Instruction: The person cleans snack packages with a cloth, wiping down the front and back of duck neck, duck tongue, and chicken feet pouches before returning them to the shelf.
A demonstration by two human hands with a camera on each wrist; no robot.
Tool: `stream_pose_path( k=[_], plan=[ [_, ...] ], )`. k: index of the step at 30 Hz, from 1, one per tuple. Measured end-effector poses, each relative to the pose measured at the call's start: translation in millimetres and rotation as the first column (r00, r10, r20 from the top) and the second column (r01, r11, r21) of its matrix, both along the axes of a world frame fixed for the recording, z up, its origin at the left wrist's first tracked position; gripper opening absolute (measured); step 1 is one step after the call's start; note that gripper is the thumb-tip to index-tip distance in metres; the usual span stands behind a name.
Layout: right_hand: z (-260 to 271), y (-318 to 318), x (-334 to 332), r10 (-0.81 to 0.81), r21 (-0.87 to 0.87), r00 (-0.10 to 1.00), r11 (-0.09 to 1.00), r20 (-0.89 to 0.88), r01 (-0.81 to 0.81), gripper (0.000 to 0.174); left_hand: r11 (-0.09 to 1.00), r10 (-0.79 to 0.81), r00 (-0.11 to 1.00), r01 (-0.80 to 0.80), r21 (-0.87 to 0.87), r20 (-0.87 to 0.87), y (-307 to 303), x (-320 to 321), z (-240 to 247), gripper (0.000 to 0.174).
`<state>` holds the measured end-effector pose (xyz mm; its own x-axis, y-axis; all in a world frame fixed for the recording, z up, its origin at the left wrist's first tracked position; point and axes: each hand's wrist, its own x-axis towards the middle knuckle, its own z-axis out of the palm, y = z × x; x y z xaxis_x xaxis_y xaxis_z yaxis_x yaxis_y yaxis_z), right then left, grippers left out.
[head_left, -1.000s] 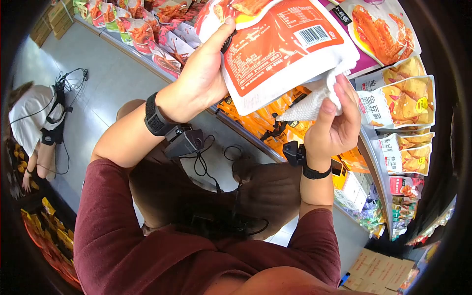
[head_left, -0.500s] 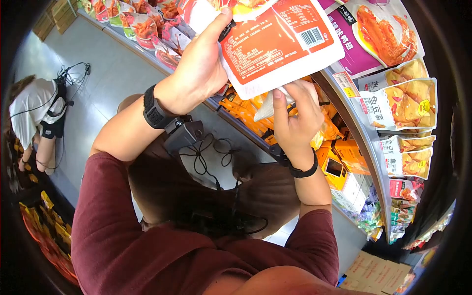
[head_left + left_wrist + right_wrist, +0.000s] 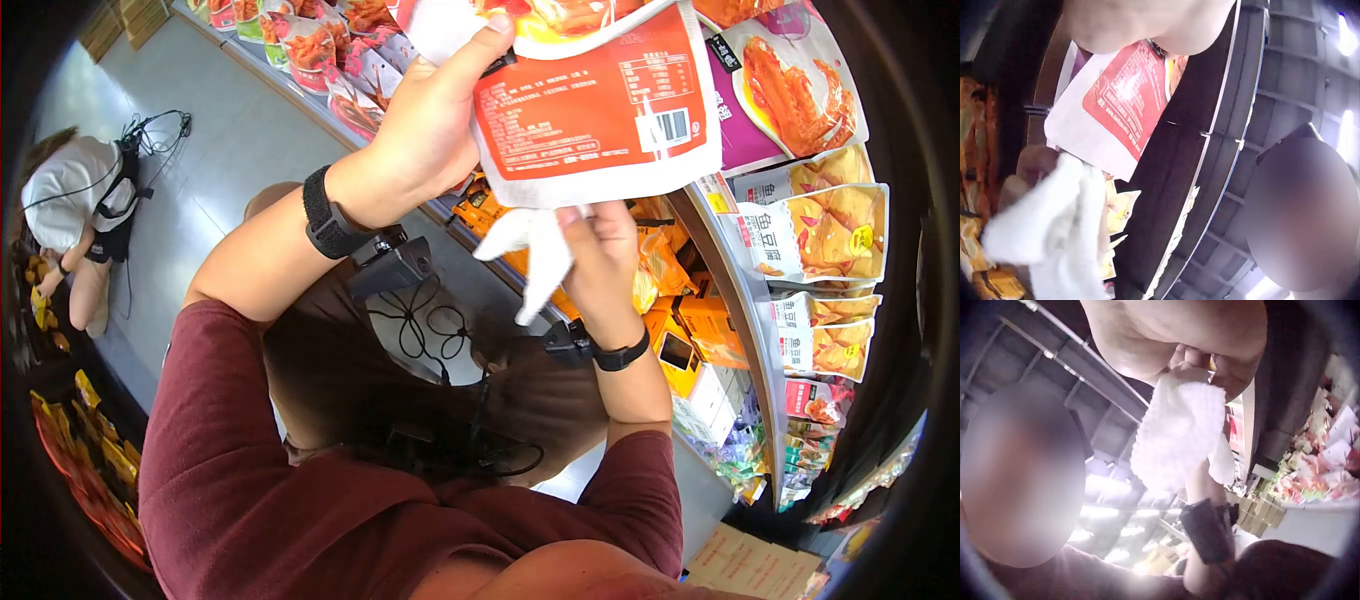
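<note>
Left grip (image 3: pixel 428 132): pinching orange-labelled pouch (image 3: pixel 600 120) | right grip (image 3: pixel 606 262): pinching white cloth (image 3: pixel 545 250)

The right hand (image 3: pixel 1185 328) spans the top, its curled fingers gripping a white, textured cloth (image 3: pixel 1179 431) that hangs below them. Beneath the cloth, and partly hidden by it, the left forearm (image 3: pixel 1200 484) rises, a dark device (image 3: pixel 1207 531) at its wrist. Colourful packs (image 3: pixel 1319 459), blurred, lie at the right; brown boxes (image 3: pixel 1260 515) stand stacked farther back. Bright lights (image 3: pixel 1107 485) glow under a beamed ceiling (image 3: pixel 1041 353) at the left.
</note>
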<state>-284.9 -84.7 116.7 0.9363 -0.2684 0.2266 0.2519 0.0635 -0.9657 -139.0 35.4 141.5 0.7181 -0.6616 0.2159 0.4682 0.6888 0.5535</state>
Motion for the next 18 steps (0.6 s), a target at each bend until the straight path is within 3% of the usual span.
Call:
stream_pose_path(
  k=[2, 3, 5, 7, 8, 9, 12, 15, 16, 18],
  plan=[
    [5.5, -6.9, -1.0, 0.060, 0.274, 0.997, 0.961, -0.057, -0.042, 0.027, 0.969, 0.244, 0.965, -0.245, -0.004, 0.097, -2.0, -5.5, 6.3, 0.040],
    [5.3, -10.9, -1.2, 0.092, 0.367, 0.992, 0.929, -0.082, -0.056, 0.027, 0.968, 0.250, 0.964, -0.250, -0.006, 0.095, -1.1, -4.3, 4.6, 0.040],
    [7.4, -12.0, -3.9, 0.084, 0.354, 0.988, 0.934, -0.126, -0.035, 0.036, 0.968, 0.252, 0.950, -0.246, -0.059, 0.182, -0.6, -0.2, -1.5, 0.038],
    [6.5, -16.1, -6.8, 0.090, 0.522, 0.986, 0.853, -0.142, -0.003, 0.039, 0.964, 0.265, 0.937, -0.260, -0.054, 0.226, 2.3, 3.6, -3.1, 0.036],
    [1.8, -27.0, -11.3, 0.203, 0.608, 0.973, 0.788, -0.111, -0.095, 0.041, 0.970, 0.243, 0.939, -0.232, -0.072, 0.245, 3.1, 5.4, -3.1, 0.035],
    [7.1, -29.3, -13.5, 0.187, 0.575, 0.963, 0.817, -0.194, -0.043, 0.041, 0.975, 0.221, 0.939, -0.205, -0.088, 0.263, 3.8, 7.1, -3.4, 0.035],
    [34.7, -12.8, -7.6, 0.013, 0.591, 0.984, 0.801, -0.180, 0.098, 0.033, 0.974, 0.225, 0.942, -0.209, -0.089, 0.248, 3.9, 15.7, -4.8, 0.034],
    [46.0, -32.1, -9.7, 0.095, 0.702, 0.994, 0.704, 0.054, -0.105, 0.026, 0.967, 0.255, 0.921, -0.247, -0.064, 0.295, 6.7, 26.7, -9.7, 0.034],
    [51.2, -33.4, -10.5, 0.007, 0.691, 0.999, 0.722, 0.044, -0.035, 0.025, 0.954, 0.299, 0.902, -0.284, -0.093, 0.313, 4.1, 27.0, -11.3, 0.035],
    [50.1, -43.0, -13.3, 0.005, 0.666, 0.997, 0.743, 0.079, -0.056, 0.026, 0.940, 0.342, 0.882, -0.328, -0.098, 0.326, -2.3, 22.0, -11.8, 0.036]
  ],
)
